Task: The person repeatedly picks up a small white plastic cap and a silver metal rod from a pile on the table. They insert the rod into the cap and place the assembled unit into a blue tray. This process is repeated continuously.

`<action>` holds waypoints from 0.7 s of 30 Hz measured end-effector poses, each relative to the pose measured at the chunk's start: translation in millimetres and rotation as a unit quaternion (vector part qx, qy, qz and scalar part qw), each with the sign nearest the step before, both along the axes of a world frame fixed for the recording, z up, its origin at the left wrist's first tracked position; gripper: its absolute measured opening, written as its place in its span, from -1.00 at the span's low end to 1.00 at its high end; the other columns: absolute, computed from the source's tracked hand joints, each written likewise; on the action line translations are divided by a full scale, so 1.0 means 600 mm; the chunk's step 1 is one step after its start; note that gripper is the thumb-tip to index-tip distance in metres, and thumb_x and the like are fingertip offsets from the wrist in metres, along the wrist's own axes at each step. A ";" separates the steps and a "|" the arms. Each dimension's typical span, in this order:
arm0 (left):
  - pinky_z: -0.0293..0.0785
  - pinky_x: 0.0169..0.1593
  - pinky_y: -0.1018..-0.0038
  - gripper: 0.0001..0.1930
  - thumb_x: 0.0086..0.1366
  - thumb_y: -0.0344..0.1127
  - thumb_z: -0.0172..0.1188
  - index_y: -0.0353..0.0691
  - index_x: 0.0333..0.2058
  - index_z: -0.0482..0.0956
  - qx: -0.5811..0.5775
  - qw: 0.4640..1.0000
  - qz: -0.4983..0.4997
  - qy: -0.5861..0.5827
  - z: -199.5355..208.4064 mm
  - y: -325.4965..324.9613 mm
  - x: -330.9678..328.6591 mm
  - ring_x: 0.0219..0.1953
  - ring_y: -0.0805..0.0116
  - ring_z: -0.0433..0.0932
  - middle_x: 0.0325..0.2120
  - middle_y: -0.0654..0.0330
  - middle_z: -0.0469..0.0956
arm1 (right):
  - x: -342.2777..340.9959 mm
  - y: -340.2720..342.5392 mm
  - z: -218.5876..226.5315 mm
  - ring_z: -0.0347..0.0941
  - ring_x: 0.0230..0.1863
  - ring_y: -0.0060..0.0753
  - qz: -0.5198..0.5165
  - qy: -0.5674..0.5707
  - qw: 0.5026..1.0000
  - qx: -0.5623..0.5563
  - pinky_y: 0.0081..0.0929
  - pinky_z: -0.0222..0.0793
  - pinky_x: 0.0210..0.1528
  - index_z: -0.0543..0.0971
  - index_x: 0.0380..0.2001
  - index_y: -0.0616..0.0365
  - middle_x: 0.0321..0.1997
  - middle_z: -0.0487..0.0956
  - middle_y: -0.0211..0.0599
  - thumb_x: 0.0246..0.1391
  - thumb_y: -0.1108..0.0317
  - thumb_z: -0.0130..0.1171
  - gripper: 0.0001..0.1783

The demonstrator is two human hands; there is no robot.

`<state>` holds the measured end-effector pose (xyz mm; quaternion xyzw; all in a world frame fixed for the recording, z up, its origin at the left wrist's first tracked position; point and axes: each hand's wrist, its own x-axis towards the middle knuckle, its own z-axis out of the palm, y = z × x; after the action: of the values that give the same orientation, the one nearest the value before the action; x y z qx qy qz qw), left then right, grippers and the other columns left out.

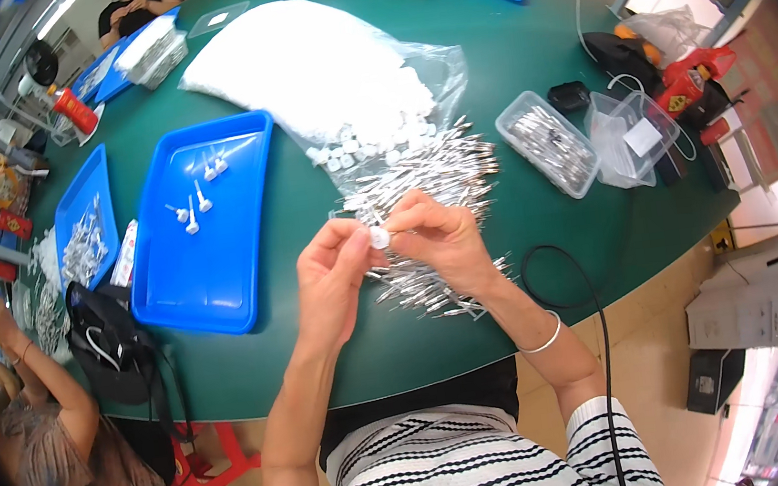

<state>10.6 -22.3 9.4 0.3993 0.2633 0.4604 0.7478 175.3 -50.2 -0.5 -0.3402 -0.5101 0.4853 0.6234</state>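
Between my two hands, over the green table, is a small white round plastic cap. My left hand pinches it with thumb and forefinger. The closed fingertips of my right hand grip its other edge; whether they also hold a metal pin is hidden. Beneath and behind my hands spreads a heap of thin silvery metal pins. Loose white caps spill from a large clear plastic bag beyond the heap. To the left, a blue tray carries several white caps with pins standing in them.
Right of the heap stands a clear box of metal pins, beside another clear container. A black cable loops near my right forearm. At left are a black bag, a smaller blue tray and a seated co-worker; another person sits far left.
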 end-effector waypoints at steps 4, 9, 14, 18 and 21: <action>0.47 -0.23 0.59 -0.89 0.34 -0.38 0.11 -0.31 -0.28 0.50 -0.014 1.000 -0.007 -0.012 -0.005 0.007 -0.005 -0.37 0.53 0.52 -0.41 0.22 0.55 | -0.002 0.001 -0.003 0.40 -0.22 -0.54 -0.016 -0.002 1.000 -0.008 -0.61 0.34 -0.18 0.64 -0.30 0.23 -0.29 0.51 -0.34 -0.04 0.66 0.24 -0.80; 0.50 -0.21 0.56 -0.87 0.35 -0.35 0.10 -0.31 -0.26 0.48 0.062 0.997 0.054 0.014 -0.005 -0.001 0.000 -0.39 0.50 0.53 -0.40 0.21 0.54 | 0.004 0.005 0.000 0.39 -0.21 -0.54 -0.034 -0.034 0.999 -0.004 -0.60 0.32 -0.15 0.64 -0.28 0.23 -0.30 0.52 -0.36 -0.04 0.65 0.25 -0.79; 0.49 -0.18 0.55 -0.87 0.31 -0.41 0.16 -0.36 -0.25 0.50 0.114 0.990 0.079 0.038 0.001 -0.004 0.003 -0.33 0.49 0.53 -0.36 0.20 0.55 | 0.003 0.004 -0.004 0.40 -0.20 -0.54 -0.024 -0.043 0.999 -0.003 -0.59 0.32 -0.13 0.65 -0.27 0.22 -0.30 0.53 -0.35 -0.03 0.64 0.25 -0.79; 0.45 -0.20 0.60 -0.87 0.29 -0.43 0.19 -0.38 -0.26 0.53 0.102 0.991 0.071 0.041 0.000 0.001 -0.005 -0.31 0.52 0.51 -0.37 0.21 0.56 | 0.003 0.003 0.000 0.40 -0.19 -0.53 -0.011 -0.044 0.999 -0.009 -0.58 0.33 -0.12 0.65 -0.27 0.21 -0.29 0.53 -0.35 -0.02 0.63 0.25 -0.80; 0.45 -0.21 0.61 -0.86 0.31 -0.41 0.17 -0.39 -0.26 0.52 0.103 0.992 0.061 0.047 -0.002 0.002 -0.007 -0.32 0.54 0.51 -0.39 0.22 0.55 | 0.004 0.003 -0.003 0.40 -0.19 -0.53 0.006 -0.034 0.999 -0.017 -0.58 0.32 -0.12 0.65 -0.27 0.21 -0.28 0.52 -0.35 -0.01 0.62 0.26 -0.81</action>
<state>6.2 -20.9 8.1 0.4788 0.2733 0.5108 0.6596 177.8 -48.5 -2.3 -0.3639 -0.5245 0.4862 0.5967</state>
